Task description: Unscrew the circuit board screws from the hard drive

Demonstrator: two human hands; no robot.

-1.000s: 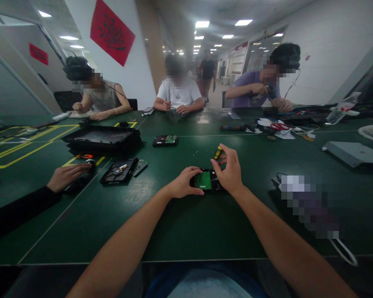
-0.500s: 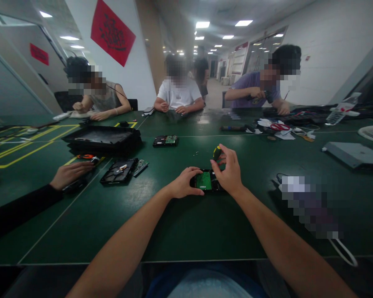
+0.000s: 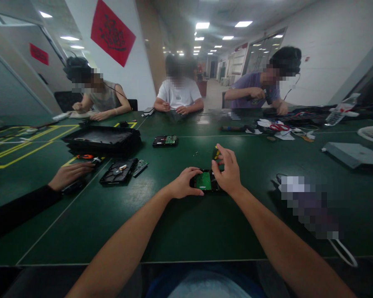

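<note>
In from the counter's near edge [image 3: 186, 248], left hand [image 3: 185, 182] gripping drive [image 3: 204, 181], right hand [image 3: 229, 170] pinching driver [image 3: 216, 153], press straight and steadily.

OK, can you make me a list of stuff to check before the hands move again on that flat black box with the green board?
1. Left hand steadying the flat black box with the green board: ok, thumb and fingers at its edges.
2. Right hand gripping the black-and-yellow tool handle: ok.
3. Tool's tip placed properly: cannot tell, it's hidden.
4. Tiny pale bits out from under the hands: ok, on the green table beyond the box.
5. Co-worker's black-sleeved hand away from the box: ok, far to the left.
</note>
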